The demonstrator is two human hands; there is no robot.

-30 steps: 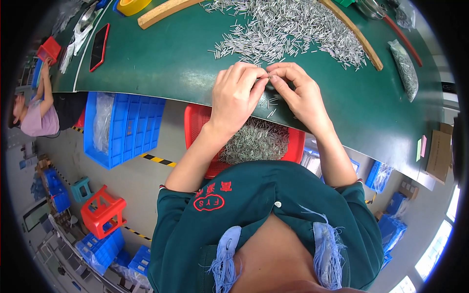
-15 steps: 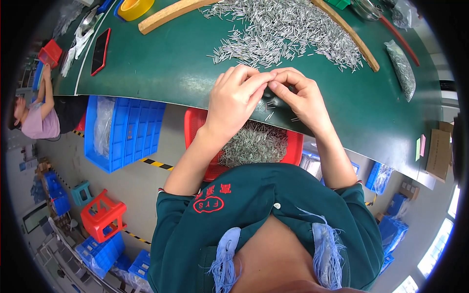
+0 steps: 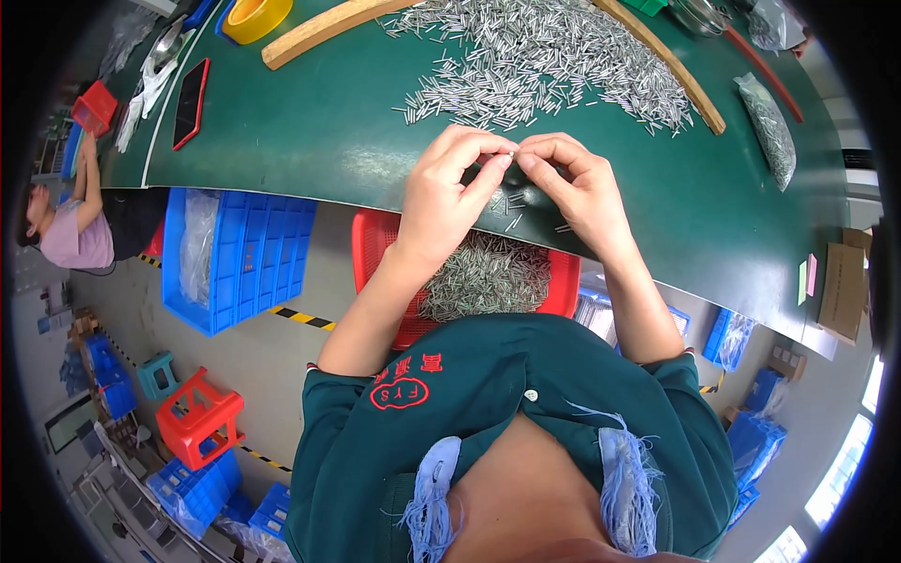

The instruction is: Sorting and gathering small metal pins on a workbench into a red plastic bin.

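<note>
My left hand [image 3: 449,192] and my right hand [image 3: 574,188] meet fingertip to fingertip over the near edge of a green table [image 3: 310,131]. Together they pinch a small silver metal pin [image 3: 512,155]. A few loose pins [image 3: 511,208] lie on the green surface just under my hands. A large heap of the same silver pins [image 3: 554,61] spreads across the table beyond my hands. Below the table edge, a red basket [image 3: 563,286] holds many more pins.
Two wooden strips [image 3: 324,30] frame the heap. A yellow tape roll [image 3: 255,17] and a black phone [image 3: 190,103] lie at the far left, a clear bag of pins [image 3: 770,131] at the right. A blue crate [image 3: 235,258], red stool [image 3: 199,419] and another person [image 3: 70,225] are at left.
Both hands have lifted slightly off the table edge and drawn their fingertips together around a pin.
</note>
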